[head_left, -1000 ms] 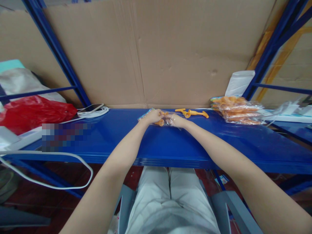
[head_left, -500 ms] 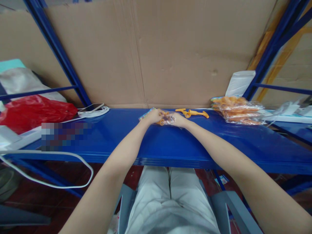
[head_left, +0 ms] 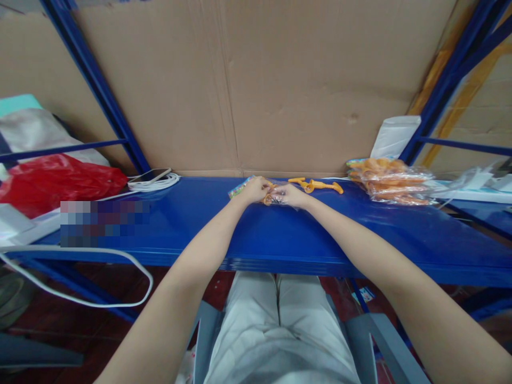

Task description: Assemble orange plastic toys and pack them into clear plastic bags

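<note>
On the blue tabletop (head_left: 256,229) lies a clear plastic bag (head_left: 276,201) with an orange plastic part (head_left: 267,200) showing in it. A colourful printed strip (head_left: 237,190) sticks out past the left side of my left hand (head_left: 255,189). That hand is closed on the bag's left portion, its fingers bent over the orange part. My right hand (head_left: 291,195) pinches the bag's right portion, close to the left fingertips. Fingers hide most of the contents. Just beyond my right hand lie loose orange plastic pieces (head_left: 320,185), one with a round cup.
Bagged orange pieces (head_left: 394,181) are stacked at the right, before a white packet (head_left: 395,136). At the left are a red plastic bag (head_left: 64,181), a phone (head_left: 154,175) and a coiled white cable (head_left: 158,182). Cardboard (head_left: 280,90) backs the table between blue posts.
My right hand's fingers have moved slightly left over the bag, closer to my left hand, covering more of the orange part. The loose orange pieces have stayed put.
</note>
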{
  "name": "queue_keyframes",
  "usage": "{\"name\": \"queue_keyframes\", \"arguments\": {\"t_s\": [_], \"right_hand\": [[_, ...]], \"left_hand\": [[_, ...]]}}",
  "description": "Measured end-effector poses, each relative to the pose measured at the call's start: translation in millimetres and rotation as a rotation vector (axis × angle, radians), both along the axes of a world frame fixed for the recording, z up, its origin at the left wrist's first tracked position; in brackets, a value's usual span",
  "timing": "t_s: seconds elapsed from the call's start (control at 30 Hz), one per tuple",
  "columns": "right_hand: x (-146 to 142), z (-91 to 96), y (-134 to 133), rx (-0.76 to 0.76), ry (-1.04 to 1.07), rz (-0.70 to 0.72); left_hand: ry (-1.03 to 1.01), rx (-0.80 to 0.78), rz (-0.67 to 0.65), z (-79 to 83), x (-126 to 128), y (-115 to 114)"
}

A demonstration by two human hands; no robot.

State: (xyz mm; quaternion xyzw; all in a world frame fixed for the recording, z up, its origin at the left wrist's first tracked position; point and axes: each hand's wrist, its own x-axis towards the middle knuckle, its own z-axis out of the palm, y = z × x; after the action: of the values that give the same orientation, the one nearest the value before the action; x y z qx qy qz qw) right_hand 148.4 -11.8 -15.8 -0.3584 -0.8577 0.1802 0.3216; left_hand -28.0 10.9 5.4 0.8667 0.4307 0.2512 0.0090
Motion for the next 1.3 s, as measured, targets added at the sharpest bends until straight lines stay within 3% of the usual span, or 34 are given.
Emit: {"name": "queue_keyframes", "arguments": {"t_s": [0.23, 0.37, 0.63, 0.87, 1.3], "right_hand": [[-2, 3.4, -5, -0.113, 0.011, -0.010], [-1, 5.0, -7, -0.144, 0.002, 0.019], [-1, 6.2, -8, -0.110, -0.040, 0.000], [-8, 1.2, -6, -0.082, 0.074, -0.111], [-2, 2.1, -7, -0.185, -0.058, -0.113]], "left_hand": [[0.002, -0.024, -0.012, 2.0, -3, -1], [0.008, -0.075, 0.062, 5.7, -2, -7], [0.000, -0.152, 0.126, 9.9, 1, -17], [-0.004, -0.178, 0.131, 9.1, 3, -16], [-0.025, -0.204, 0.134, 9.2, 3, -19]]}}
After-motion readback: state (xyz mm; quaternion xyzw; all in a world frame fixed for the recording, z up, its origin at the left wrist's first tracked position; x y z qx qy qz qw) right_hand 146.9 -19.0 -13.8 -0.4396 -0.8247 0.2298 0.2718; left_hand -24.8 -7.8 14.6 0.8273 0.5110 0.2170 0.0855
